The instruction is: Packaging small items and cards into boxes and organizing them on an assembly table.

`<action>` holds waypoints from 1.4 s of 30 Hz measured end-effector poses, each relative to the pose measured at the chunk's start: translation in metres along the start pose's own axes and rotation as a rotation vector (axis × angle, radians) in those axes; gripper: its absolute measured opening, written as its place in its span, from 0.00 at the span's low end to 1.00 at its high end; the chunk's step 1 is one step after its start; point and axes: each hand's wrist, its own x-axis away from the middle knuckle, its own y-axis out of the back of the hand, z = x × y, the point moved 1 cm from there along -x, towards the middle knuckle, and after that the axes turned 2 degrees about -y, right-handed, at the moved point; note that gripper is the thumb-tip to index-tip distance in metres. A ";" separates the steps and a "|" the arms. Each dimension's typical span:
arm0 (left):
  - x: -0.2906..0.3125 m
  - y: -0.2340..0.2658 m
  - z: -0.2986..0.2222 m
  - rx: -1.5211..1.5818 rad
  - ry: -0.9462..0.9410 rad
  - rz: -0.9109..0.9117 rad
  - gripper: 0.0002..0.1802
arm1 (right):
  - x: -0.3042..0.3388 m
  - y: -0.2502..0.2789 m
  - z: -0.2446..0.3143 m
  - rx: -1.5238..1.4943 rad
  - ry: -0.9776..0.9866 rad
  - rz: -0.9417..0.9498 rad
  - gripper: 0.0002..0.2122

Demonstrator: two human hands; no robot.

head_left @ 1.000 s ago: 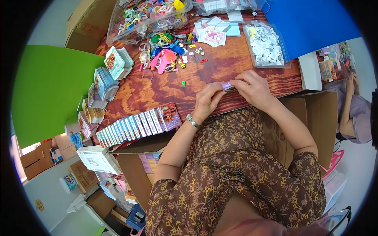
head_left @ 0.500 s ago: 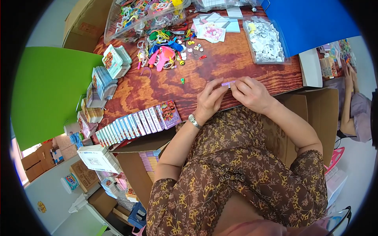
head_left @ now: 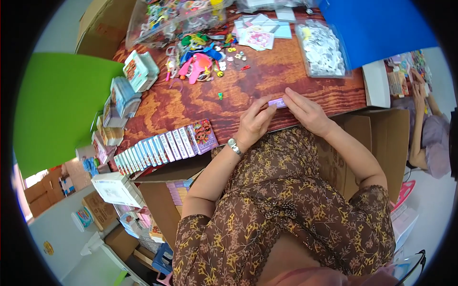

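Between my hands, just above the table's near edge, is a small purple box (head_left: 276, 103) with a narrow printed side facing up. My left hand (head_left: 256, 121) pinches its left end between thumb and fingers. At the other end, my right hand (head_left: 307, 114) holds the box with its fingers fairly straight and close together; its thumb is mostly hidden. A row of similar thin boxes (head_left: 162, 148) stands on edge to the left, with a purple box (head_left: 205, 137) at its right end showing its colourful front.
Beyond my hands lie a pile of small plastic toys (head_left: 198, 62), flat cards (head_left: 257, 37) and a clear tray (head_left: 347, 71) of small white pieces. Card stacks (head_left: 138, 71) line the table's left side. Open cardboard boxes (head_left: 377, 138) stand below its edge. Another person's hands (head_left: 420, 90) show at far right.
My right hand's fingers have straightened from a curled pinch and now lie along the box's right end. The box has turned to show more of its printed side. My left hand keeps its grip.
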 end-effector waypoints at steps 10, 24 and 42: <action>-0.015 0.057 -0.035 -0.295 0.332 -0.044 0.07 | -0.053 -0.018 0.051 -0.529 -0.481 0.114 0.25; 0.096 0.144 -0.067 -0.206 0.637 0.117 0.13 | -0.098 -0.116 0.121 -0.935 -0.507 0.526 0.33; 0.065 0.180 -0.078 -0.020 0.670 0.266 0.12 | -0.106 -0.140 0.134 -1.088 -0.555 0.512 0.36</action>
